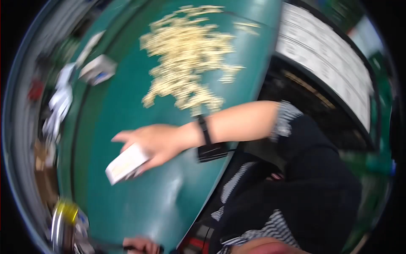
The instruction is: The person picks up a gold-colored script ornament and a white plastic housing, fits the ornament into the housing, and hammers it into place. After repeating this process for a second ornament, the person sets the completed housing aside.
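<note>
My right hand is closed round a small white box, with one finger stretched out beyond it. It is over a green work surface, and a black watch or band is on its wrist. A heap of small cream-coloured pieces lies spread beyond that forearm; blur hides their exact kind. At the lower edge, my left hand is partly cut off, beside something dark. Its fingers are too smeared to read.
Another white box stands at the surface's far left side. Crumpled white-blue material lies along that edge. A shiny cylinder with a yellow band stands at lower left. On the right, a dark-framed rack holds white printed sheets or boxes.
</note>
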The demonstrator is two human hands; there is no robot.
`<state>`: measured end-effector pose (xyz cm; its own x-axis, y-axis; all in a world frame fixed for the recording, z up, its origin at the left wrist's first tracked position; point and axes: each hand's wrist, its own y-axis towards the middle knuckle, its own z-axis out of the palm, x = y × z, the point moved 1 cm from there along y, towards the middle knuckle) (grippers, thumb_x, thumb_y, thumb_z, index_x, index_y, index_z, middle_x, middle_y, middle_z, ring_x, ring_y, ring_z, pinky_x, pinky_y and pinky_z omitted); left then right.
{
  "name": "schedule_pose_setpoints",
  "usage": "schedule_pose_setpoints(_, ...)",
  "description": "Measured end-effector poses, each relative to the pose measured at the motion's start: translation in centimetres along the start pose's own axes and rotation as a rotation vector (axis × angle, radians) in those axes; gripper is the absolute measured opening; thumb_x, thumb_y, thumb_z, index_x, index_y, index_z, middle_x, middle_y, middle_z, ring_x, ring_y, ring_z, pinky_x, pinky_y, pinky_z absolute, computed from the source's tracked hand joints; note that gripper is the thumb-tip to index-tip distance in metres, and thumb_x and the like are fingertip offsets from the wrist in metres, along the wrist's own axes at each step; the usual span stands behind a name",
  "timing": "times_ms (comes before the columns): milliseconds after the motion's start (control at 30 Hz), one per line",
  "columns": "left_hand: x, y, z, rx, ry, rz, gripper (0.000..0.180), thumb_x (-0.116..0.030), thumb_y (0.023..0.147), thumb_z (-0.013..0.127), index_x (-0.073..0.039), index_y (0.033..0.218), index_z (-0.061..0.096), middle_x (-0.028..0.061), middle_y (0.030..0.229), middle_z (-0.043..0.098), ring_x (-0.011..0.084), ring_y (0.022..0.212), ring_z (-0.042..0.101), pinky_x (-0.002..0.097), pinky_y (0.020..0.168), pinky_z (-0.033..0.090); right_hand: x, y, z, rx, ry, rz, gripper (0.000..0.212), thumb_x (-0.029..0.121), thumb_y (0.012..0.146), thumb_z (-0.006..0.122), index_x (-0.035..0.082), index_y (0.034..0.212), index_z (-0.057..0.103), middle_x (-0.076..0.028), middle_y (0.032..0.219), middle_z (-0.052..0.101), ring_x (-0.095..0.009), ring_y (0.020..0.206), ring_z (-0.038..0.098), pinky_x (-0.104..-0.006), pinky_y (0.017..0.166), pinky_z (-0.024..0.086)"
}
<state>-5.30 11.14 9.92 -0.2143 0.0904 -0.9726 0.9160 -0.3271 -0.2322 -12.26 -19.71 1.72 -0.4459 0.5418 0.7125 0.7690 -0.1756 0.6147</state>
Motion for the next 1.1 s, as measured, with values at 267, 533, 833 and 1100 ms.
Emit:
schedule_pose_setpoints(267, -0.3, -1.2, 0.3, 0.504, 0.155, 0.05, 0.037, -0.038, 0.098, 0.042, -0.004, 0.083, 0.046, -0.0017, 0.058, 0.039, 0.0047, 0.046, 0.032, 0.0202, 0.041, 0.023, 1.7, -1.2, -1.3, 0.05, -0.008, 0.045, 0.074, 0.015, 0.072, 0.076, 0.006, 0.135, 0.038, -0.014, 0.12, 0.058, -0.03, 0.109, 0.057, -0.037, 0.091, 0.046)
schedule_pose_setpoints(533, 5.0, 2.9, -3.6, 0.291, 0.279, -0.23, 0.024, -0.028, 0.098, 0.044, -0.005, 0.095, 0.048, -0.0046, 0.062, 0.038, 0.0031, 0.047, 0.032, 0.0196, 0.04, 0.026, 4.0, 1.0, -0.1, -0.016, -0.369, -0.039, 0.041, 0.003, 0.068, 0.072, 0.004, 0.107, 0.062, -0.016, 0.105, 0.059, -0.03, 0.097, 0.059, -0.0346, 0.082, 0.047)
schedule_pose_setpoints(833, 3.4, 3.1, -8.5, 0.508, 0.769, 0.114, 0.034, -0.023, 0.094, 0.052, 0.002, 0.117, 0.05, 0.0054, 0.07, 0.052, 0.0172, 0.063, 0.056, 0.0282, 0.058, 0.047, -5.0, 14.5, -3.5, -0.027, -0.653, -0.112, 0.035, 0.005, 0.078, 0.067, 0.001, 0.11, 0.056, -0.014, 0.112, 0.059, -0.028, 0.106, 0.056, -0.0343, 0.09, 0.043)
schedule_pose_setpoints(1100, 0.2, 9.9, -13.9, 0.37, 1.078, 0.356, 0.048, -0.031, 0.084, 0.064, 0.005, 0.115, 0.055, 0.0206, 0.1, 0.058, 0.0272, 0.089, 0.062, 0.0357, 0.079, 0.05, -20.8, 22.9, -5.8, -0.257, -1.025, 0.123, 0.048, 0.019, 0.08, 0.068, 0.004, 0.121, 0.048, -0.025, 0.117, 0.052, -0.038, 0.11, 0.051, -0.0406, 0.092, 0.042)
